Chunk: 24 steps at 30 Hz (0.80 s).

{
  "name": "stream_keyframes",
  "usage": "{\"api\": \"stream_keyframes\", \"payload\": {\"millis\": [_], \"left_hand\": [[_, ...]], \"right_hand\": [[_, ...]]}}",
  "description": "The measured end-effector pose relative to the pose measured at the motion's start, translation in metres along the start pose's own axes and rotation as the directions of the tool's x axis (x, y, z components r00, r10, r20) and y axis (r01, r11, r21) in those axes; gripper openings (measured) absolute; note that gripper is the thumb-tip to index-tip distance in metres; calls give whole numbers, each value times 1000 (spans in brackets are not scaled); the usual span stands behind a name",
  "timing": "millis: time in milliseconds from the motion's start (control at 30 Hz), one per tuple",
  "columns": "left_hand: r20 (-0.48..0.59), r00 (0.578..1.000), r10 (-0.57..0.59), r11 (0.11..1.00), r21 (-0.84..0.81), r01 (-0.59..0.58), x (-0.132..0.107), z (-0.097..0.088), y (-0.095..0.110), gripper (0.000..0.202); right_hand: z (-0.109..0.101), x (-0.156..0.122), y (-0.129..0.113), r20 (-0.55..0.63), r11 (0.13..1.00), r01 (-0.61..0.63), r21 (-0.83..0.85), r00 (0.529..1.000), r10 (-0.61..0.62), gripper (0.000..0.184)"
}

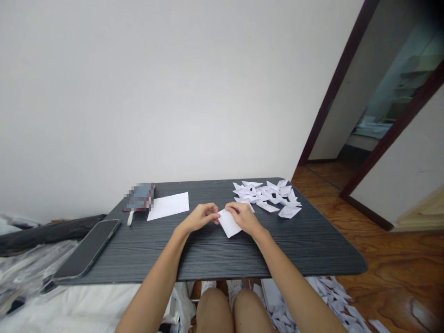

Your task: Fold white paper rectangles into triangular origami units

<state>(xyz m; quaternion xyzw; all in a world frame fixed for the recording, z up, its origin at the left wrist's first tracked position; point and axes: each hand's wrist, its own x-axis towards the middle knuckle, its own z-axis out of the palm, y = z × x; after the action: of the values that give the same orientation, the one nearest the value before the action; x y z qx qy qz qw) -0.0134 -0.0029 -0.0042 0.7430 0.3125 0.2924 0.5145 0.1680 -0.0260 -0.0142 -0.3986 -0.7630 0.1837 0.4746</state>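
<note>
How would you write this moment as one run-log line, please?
right hand: holds paper square | left hand: at its left corner | table, left: phone, white sheet | table, far right: folded paper pieces

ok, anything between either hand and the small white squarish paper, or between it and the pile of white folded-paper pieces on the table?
On the first, nothing visible: the right hand pinches the small white squarish paper; the left hand is at its left corner. Toward the pile of white folded-paper pieces, only the right hand intervenes.
</note>
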Motion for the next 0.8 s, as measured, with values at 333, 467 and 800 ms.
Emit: {"api": "stream_keyframes", "payload": {"millis": [333,467,800], "left_hand": [[-105,994,-15,995,-96,5,4,5,4,30],[-158,987,-38,997,-79,26,6,11,3,31],[-307,951,-40,998,41,55,10,14,-6,41]], "right_hand": [[-2,-1,4,-43,998,-58,28,997,59,21],[6,-1,4,-20,973,-150,176,988,156,19],[10,3,4,59,858,-314,407,946,318,20]]}}
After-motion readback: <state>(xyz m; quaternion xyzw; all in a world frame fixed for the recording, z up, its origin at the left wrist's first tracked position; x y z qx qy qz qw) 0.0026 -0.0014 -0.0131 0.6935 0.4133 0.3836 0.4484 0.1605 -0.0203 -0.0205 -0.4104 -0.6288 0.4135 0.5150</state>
